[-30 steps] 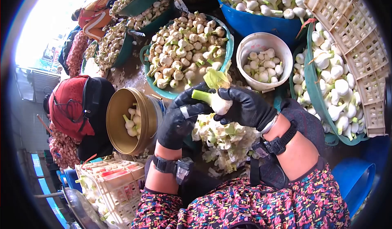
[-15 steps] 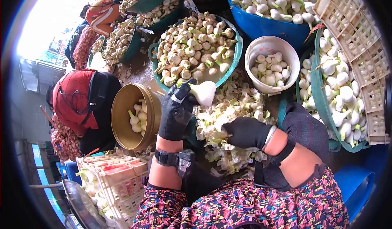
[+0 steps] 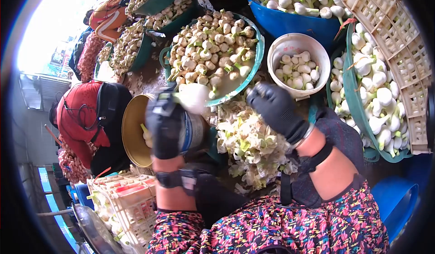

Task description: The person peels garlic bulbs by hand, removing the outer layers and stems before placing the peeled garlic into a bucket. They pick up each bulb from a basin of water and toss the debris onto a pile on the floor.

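Note:
My left hand (image 3: 165,125), black-gloved and smeared by motion, is closed on a peeled white garlic bulb (image 3: 194,98). It passes in front of a yellowish bucket (image 3: 136,107) with white bulbs in it. My right hand (image 3: 278,109), also gloved, is curled closed above a heap of garlic peelings (image 3: 247,138), just below a white bucket (image 3: 275,79) of small white bulbs. Whatever its fingers hold, if anything, is hidden. Beyond both hands stands a green tub (image 3: 259,59) heaped with brownish unpeeled garlic bulbs (image 3: 204,45).
A blue tub (image 3: 290,25) of white bulbs stands at the back. On the right, a green basin (image 3: 355,91) of white bulbs sits beside a plastic crate (image 3: 394,41). Another crate (image 3: 131,204) is at lower left. A person in red (image 3: 84,111) is at left.
My left hand has moved left with the garlic bulb, toward the yellowish bucket. My right hand has risen from the peelings toward the white bucket.

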`<state>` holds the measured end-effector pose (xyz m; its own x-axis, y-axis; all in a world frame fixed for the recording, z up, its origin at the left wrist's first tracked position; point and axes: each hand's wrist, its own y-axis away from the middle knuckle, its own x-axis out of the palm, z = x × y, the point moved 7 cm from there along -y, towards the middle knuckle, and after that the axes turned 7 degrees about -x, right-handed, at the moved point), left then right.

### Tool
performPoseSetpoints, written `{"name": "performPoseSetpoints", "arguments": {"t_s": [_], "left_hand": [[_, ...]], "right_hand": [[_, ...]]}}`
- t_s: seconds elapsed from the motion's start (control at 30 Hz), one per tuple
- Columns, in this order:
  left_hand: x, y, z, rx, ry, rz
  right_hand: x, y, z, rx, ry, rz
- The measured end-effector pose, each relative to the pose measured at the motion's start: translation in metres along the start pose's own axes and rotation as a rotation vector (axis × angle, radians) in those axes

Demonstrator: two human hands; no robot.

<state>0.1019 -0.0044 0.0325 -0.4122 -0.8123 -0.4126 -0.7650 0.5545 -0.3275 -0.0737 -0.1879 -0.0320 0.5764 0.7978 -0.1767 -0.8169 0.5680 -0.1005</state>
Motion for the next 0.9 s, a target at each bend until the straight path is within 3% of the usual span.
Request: {"name": "performPoseSetpoints", "arguments": {"t_s": [0.03,0.07,0.1,0.13,0.2,0.23,0.27,0.37,0.43,0.47,0.5,0.53,0.57,0.6,0.67,0.7,0.77,0.83,0.9], "left_hand": [[-0.023,-0.006,-0.026,0.322,-0.452,-0.038],[-0.059,-0.011,-0.013,-0.217,0.234,-0.171],[-0.088,-0.022,0.005,-0.260,0.229,-0.180],[-0.115,-0.028,0.019,-0.280,0.028,-0.191],[-0.122,-0.035,0.028,-0.308,-0.220,-0.077],[-0.104,-0.037,0.023,-0.345,-0.247,-0.015],[-0.078,-0.040,0.021,-0.384,-0.272,0.046],[0.015,-0.050,0.072,-0.301,-0.325,0.390],[0.069,-0.048,0.130,-0.187,-0.489,0.608],[0.094,-0.043,0.147,-0.209,-0.782,0.656],[0.114,-0.037,0.170,-0.278,-0.989,0.779],[0.131,-0.032,0.188,-0.213,-1.037,0.834],[0.145,-0.025,0.234,-0.161,-1.034,0.856],[0.159,-0.023,0.241,-0.107,-1.028,0.877],[0.165,-0.017,0.277,-0.392,-1.153,0.972],[0.173,-0.016,0.308,-0.338,-1.185,0.985],[0.165,-0.028,0.305,-0.365,-1.138,0.932],[0.156,-0.035,0.295,-0.376,-1.094,0.896],[0.147,-0.044,0.265,-0.262,-1.003,0.803]], "right_hand": [[-0.004,-0.002,-0.012,0.048,-0.220,-0.062],[-0.011,-0.004,-0.014,0.015,-0.143,-0.033],[-0.011,-0.002,-0.011,0.043,-0.112,0.012],[-0.011,0.002,-0.005,0.071,-0.081,0.058],[-0.002,0.014,0.000,0.123,0.108,0.215],[0.004,0.016,0.004,-0.003,0.202,0.235],[0.005,0.017,0.003,0.001,0.201,0.239],[0.011,0.018,0.010,0.148,0.374,0.494],[0.009,0.019,0.003,0.068,0.299,0.387],[0.005,0.019,0.002,-0.018,0.225,0.281],[0.005,0.019,0.000,-0.110,0.271,0.225],[0.004,0.018,-0.001,-0.060,0.352,0.262],[0.005,0.015,-0.001,0.024,0.406,0.353],[0.006,0.013,-0.003,0.110,0.458,0.443],[0.008,0.013,-0.007,0.097,0.485,0.513],[0.005,0.012,-0.009,0.105,0.448,0.463],[0.006,0.012,-0.015,0.115,0.410,0.415],[0.000,0.007,-0.003,-0.106,0.483,0.158],[0.002,0.005,-0.005,-0.027,0.476,0.261]]}}
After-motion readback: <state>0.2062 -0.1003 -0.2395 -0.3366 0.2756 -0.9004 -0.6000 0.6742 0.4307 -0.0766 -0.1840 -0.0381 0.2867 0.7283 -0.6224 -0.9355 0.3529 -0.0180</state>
